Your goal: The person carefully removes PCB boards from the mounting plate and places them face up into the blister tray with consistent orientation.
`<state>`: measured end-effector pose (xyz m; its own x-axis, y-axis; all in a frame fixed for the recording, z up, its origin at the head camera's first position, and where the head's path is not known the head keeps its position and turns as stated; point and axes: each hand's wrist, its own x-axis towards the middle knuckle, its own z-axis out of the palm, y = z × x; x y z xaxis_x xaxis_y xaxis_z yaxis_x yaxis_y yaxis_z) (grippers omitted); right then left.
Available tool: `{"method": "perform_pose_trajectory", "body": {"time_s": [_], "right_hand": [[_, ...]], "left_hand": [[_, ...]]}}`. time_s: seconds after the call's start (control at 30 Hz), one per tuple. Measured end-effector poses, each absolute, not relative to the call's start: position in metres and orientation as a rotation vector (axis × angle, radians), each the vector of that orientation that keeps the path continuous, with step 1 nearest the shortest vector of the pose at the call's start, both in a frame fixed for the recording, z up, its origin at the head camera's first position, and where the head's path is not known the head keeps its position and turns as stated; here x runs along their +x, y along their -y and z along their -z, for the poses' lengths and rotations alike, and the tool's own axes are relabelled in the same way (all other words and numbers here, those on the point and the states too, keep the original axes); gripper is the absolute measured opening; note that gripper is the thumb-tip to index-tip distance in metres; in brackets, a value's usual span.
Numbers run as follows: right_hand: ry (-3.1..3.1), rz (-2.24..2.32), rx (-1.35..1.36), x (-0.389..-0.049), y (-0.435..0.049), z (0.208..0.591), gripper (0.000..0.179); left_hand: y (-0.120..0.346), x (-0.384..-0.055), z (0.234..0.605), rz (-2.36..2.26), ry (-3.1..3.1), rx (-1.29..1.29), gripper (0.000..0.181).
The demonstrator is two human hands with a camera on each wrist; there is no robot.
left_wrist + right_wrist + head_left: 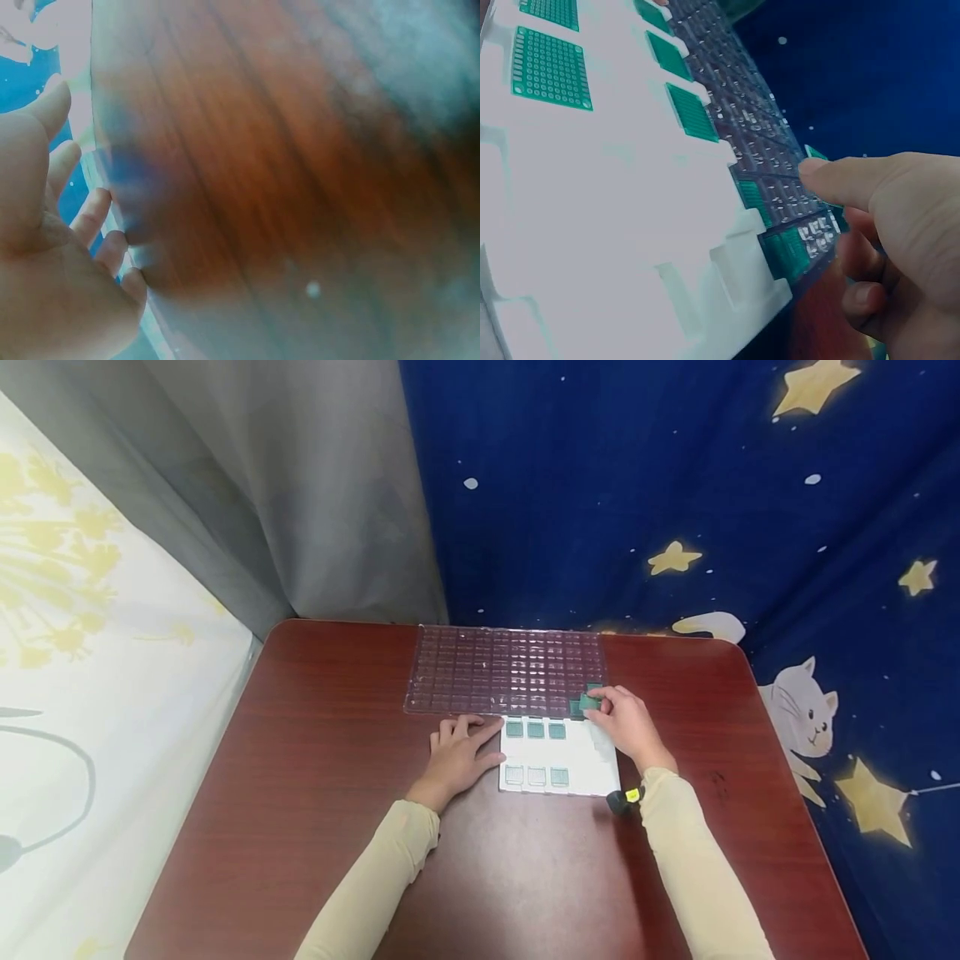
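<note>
A white tray (581, 764) lies on the table with several green perforated circuit boards (551, 69) in two rows toward its left. My left hand (453, 760) rests at the tray's left side, fingers extended, index finger and thumb at its edge; the left wrist view shows this hand (52, 285) with nothing held. Between thumb and fingers my right hand (628, 725) pinches a green circuit board (588, 702), raised over the near right corner of a clear compartmented tray (465, 668). Other green boards (786, 251) sit in that corner. In the right wrist view, the thumb hides most of the pinched board.
The reddish-brown wooden table (330, 760) extends around both trays. A small black object with a yellow label (632, 795) is at the right wrist. Behind the table hang a grey curtain (337, 485) and a blue star-patterned curtain (570, 493).
</note>
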<state>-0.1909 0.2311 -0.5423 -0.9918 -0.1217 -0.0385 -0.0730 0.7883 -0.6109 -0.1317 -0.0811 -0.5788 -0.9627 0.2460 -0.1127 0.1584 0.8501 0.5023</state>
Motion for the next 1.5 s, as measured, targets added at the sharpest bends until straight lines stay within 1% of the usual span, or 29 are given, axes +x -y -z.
{"method": "perform_pose_trajectory", "body": {"time_s": [0.37,0.7,1.5], "right_hand": [[-2.861,0.887,-0.074,-0.212,-0.225,0.553,0.036],[-2.874,0.809,-0.044,-0.232,-0.216,0.553,0.039],[-2.831,0.749,-0.052,-0.242,-0.216,0.558,0.039]], "left_hand": [[0.081,-0.127,0.579,-0.720,-2.869,0.324,0.062],[0.082,-0.131,0.575,-0.729,-2.877,0.323,0.061],[0.082,-0.131,0.577,-0.710,-2.881,0.323,0.062]]}}
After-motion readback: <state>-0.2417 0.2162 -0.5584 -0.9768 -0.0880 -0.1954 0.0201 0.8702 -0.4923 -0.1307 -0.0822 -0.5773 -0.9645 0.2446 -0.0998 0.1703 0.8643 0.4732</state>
